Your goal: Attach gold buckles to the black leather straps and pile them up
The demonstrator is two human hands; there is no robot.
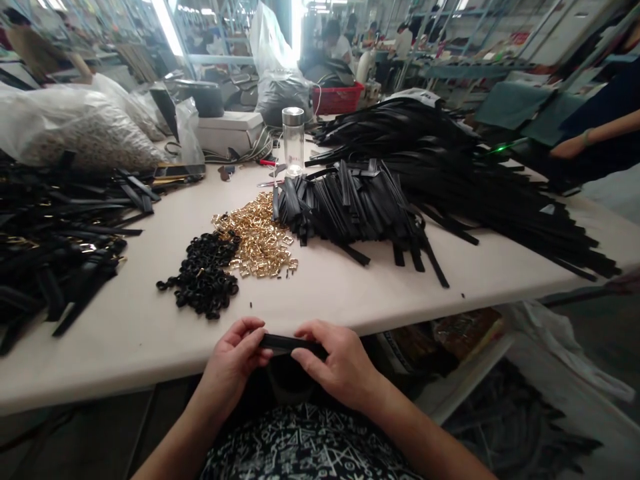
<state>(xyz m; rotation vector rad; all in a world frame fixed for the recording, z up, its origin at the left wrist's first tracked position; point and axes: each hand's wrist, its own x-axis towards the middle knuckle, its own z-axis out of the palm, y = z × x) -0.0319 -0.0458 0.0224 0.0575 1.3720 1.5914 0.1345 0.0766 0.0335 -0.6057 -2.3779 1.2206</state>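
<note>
Between my two hands a short black strap is stretched level at the table's front edge. My left hand pinches its left end between thumb and fingers. My right hand is closed round the other end, and the fingers hide part of it. Just beyond my left hand lies a heap of small black loops. Touching that heap is a pile of gold buckles. A stack of short black straps lies farther back, right of the buckles.
Long black straps cover the table's right side. Black straps with gold buckles are piled at the left. A glass bottle stands at the back, near a white box and a red basket. Another person's hand shows at right.
</note>
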